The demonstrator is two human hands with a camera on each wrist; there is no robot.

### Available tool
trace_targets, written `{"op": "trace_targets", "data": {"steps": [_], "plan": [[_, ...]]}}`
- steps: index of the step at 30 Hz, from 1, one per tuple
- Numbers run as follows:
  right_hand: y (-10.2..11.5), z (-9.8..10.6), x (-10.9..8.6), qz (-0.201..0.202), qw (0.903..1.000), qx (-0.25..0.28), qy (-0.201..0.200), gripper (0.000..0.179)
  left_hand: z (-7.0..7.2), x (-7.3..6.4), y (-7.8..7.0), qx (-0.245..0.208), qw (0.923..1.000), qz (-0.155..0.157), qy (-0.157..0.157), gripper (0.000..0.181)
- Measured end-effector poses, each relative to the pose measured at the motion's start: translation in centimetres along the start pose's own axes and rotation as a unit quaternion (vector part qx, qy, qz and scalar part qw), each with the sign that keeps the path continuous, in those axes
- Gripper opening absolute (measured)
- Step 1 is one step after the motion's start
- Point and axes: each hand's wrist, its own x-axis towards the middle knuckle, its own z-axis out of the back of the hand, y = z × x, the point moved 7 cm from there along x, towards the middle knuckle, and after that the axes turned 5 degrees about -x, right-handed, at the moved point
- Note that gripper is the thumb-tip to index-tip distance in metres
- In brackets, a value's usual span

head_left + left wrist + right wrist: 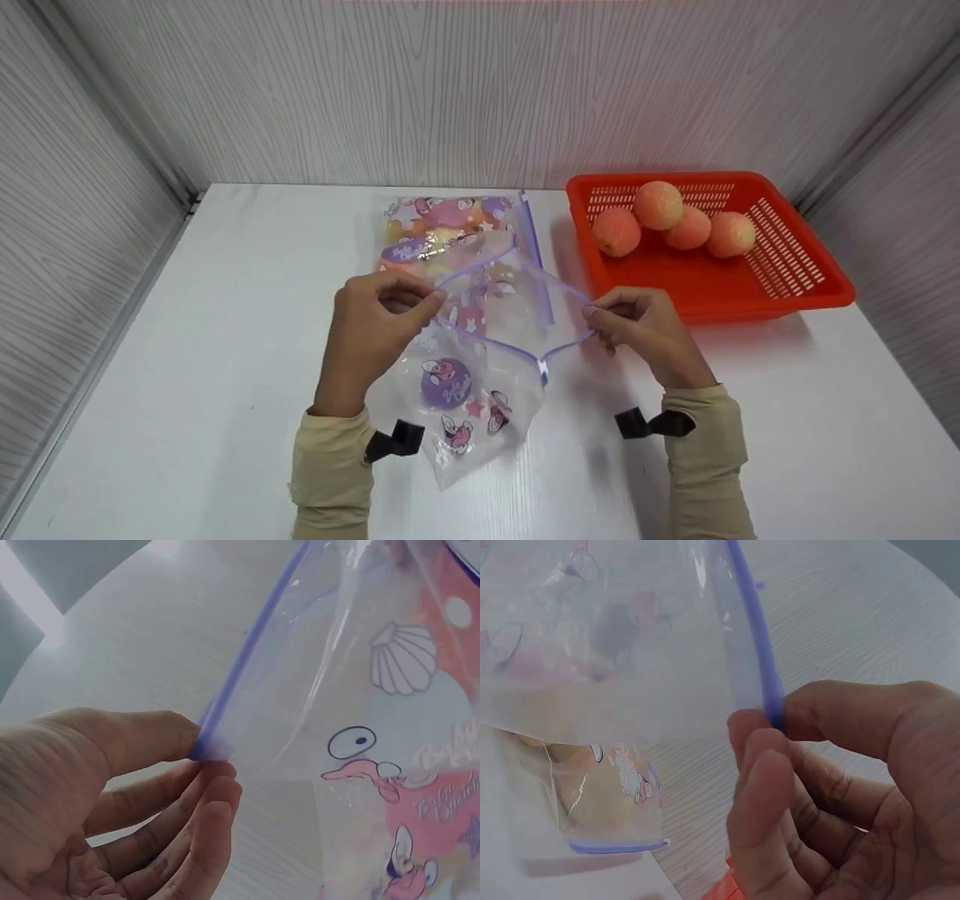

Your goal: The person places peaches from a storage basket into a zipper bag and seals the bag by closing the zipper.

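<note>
In the head view we look forward and down, from above and behind the left grip (371,326) and right grip (649,330), across the desk (247,337) around them. In each wrist view we look from close by that grip toward the clear bag (487,375) between both; all three views share it.

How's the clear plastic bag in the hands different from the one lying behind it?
The clear plastic bag with purple edging hangs from the left hand and right hand, while the clear printed plastic bag lies on the white table. The held bag is spread open; the lying bag's purple strip looks closed. The held bag looks empty; the lying bag bulges with yellow-orange things. Both have cartoon prints.
</note>
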Motion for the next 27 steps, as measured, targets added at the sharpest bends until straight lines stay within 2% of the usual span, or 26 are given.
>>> {"op": "trace_targets", "data": {"steps": [3, 6, 13, 16, 20, 24, 27], "plan": [[0.0, -0.6, 0.0, -0.001, 0.9998, -0.008, 0.017, 0.018, -1.6, 0.0, -0.1, -0.009, 0.9999, 0.001, 0.011, 0.01], [0.1, -1.0, 0.2, -0.006, 0.9997, -0.021, 0.014, 0.019, -2.5, 0.2, -0.1, -0.018, 0.9998, -0.002, 0.007, 0.01], [0.3, -1.3, 0.3, -0.011, 0.999, -0.043, 0.006, 0.026, -2.6, 0.2, -0.2, 0.027, 0.9994, -0.01, -0.02, 0.011], [0.5, -1.6, 0.2, -0.012, 0.9987, -0.05, 0.007, 0.029, -2.7, 0.2, -0.4, 0.027, 0.999, -0.012, -0.032, 0.01], [1.3, -2.0, 0.1, 0.012, 0.9965, -0.082, 0.005, 0.025, -3.3, 0.1, -0.7, 0.03, 0.9972, -0.037, -0.057, 0.008], [2.9, -1.6, -0.7, 0.046, 0.9887, -0.141, -0.021, 0.029, -4.3, 0.1, -1.0, 0.027, 0.9955, -0.061, -0.067, 0.008], [4.8, 0.1, -1.7, 0.056, 0.9802, -0.181, -0.059, 0.037, -4.7, -0.1, -1.1, 0.012, 0.9961, -0.059, -0.064, 0.008]]}}
